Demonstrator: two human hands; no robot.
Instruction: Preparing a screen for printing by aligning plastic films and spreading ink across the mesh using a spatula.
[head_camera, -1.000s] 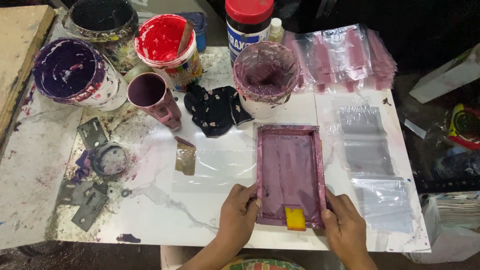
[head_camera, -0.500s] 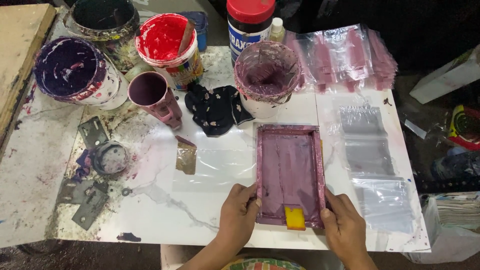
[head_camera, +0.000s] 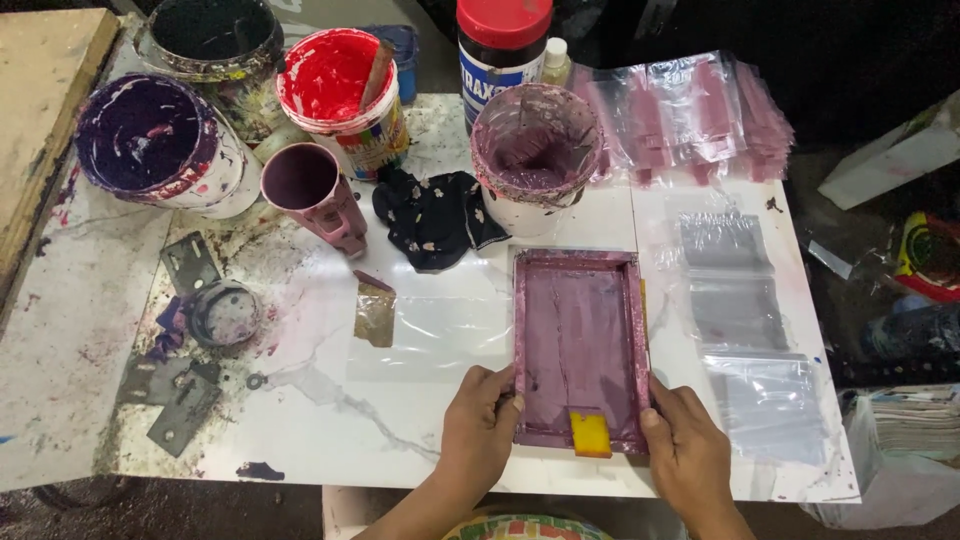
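A small rectangular printing screen (head_camera: 581, 345) with a purple-stained frame lies flat on the white table. My left hand (head_camera: 478, 425) grips its near left corner. On the near right corner rests my right hand (head_camera: 688, 445), fingers against the frame. A yellow squeegee block (head_camera: 590, 434) sits inside the frame at its near edge, between the two hands. A clear plastic sheet (head_camera: 430, 335) lies just left of the screen.
Paint pots stand at the back: a purple bucket (head_camera: 155, 140), a red tub (head_camera: 335, 85), a mauve-stained tub (head_camera: 535, 150), a pink cup (head_camera: 310, 190). A black rag (head_camera: 435, 215) lies by them. Clear plastic bags (head_camera: 740, 310) line the right side; metal brackets (head_camera: 180, 390) lie left.
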